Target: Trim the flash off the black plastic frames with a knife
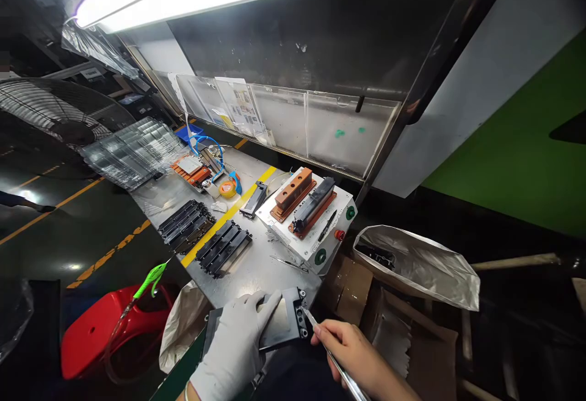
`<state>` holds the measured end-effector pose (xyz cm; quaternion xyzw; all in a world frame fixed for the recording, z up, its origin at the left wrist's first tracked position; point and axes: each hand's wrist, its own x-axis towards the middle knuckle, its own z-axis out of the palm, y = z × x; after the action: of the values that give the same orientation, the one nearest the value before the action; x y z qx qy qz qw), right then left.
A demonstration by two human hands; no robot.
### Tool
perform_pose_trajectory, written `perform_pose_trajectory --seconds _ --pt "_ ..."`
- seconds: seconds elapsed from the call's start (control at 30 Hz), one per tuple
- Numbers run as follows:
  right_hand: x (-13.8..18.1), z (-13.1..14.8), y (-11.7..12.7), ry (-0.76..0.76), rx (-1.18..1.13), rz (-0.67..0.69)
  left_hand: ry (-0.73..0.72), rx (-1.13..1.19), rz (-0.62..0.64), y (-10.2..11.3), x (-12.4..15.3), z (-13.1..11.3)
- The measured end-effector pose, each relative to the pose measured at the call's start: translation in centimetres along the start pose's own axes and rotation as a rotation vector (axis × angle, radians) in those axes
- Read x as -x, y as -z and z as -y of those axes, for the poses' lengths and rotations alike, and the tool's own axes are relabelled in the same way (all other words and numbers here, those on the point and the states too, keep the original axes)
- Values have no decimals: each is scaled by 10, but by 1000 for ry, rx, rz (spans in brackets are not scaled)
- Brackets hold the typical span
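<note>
My left hand [238, 340], in a white glove, grips a flat black rectangular part [293, 315] with a pale face, held over the near edge of the metal workbench [256, 267]. Bare, my right hand [350, 346] pinches metal tweezers [341, 367]; their tip touches the part's right end with small holes. Two groups of similar black parts [223, 247] [185, 225] lie on the bench further out.
A white fixture box [315, 248] with orange-brown blocks [293, 192], green and red buttons sits centre. A second pair of tweezers [288, 262] lies before it. Silver foil bag [416, 263] and cardboard boxes at right. Red stool [114, 328], fan and clear trays [132, 152] at left.
</note>
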<state>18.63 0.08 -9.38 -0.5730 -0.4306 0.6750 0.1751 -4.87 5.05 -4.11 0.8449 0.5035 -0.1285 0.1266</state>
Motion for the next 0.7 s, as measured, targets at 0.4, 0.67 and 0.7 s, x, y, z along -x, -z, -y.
perform_pose_trajectory --seconds 0.4,0.67,0.7 --pt "4 6 -3 46 73 27 -32 17 -32 -2 -1 0" --pt "4 7 -1 43 66 16 -12 -6 44 2 -5 -2" --pt "4 8 -1 47 70 4 -10 -13 57 2 -5 -2"
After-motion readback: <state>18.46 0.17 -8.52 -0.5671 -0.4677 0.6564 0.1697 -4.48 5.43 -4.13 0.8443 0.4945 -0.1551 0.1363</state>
